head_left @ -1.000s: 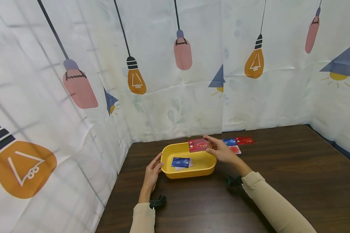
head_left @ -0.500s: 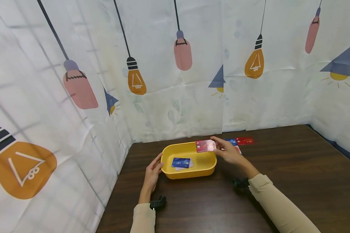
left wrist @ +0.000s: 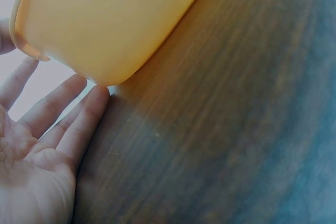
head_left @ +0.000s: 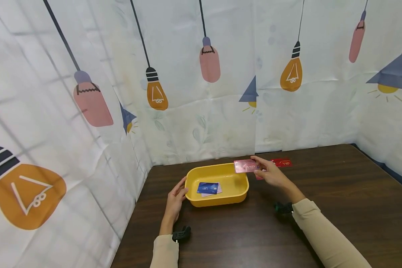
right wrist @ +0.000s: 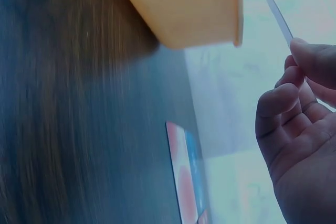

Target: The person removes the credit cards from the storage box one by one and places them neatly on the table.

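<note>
My right hand (head_left: 269, 174) pinches a pinkish-red VIP card (head_left: 244, 166) between thumb and fingers, raised over the right end of a yellow tub (head_left: 217, 204). In the right wrist view the card (right wrist: 276, 14) shows nearly edge-on, apart from the tub. Inside the tub lie a blue VIP card (head_left: 207, 187) and a pale card (head_left: 220, 189), partly under it. At the tub's left end, my left hand (head_left: 174, 201) touches the outer wall and rim. Its fingers look fairly straight in the left wrist view, their tips against the tub (left wrist: 105, 30).
Behind the right hand, a red VIP card (head_left: 283, 162) lies on the dark wooden table (head_left: 338, 193). More cards beside it are mostly covered by that hand; a white-and-red card (right wrist: 184, 182) shows in the right wrist view. A printed curtain (head_left: 194, 126) hangs behind and at the left.
The right hand has carried the red card rightward, from above the tub's middle to its right edge, now covering most table cards. Left hand, tub and the cards inside it stay put.
</note>
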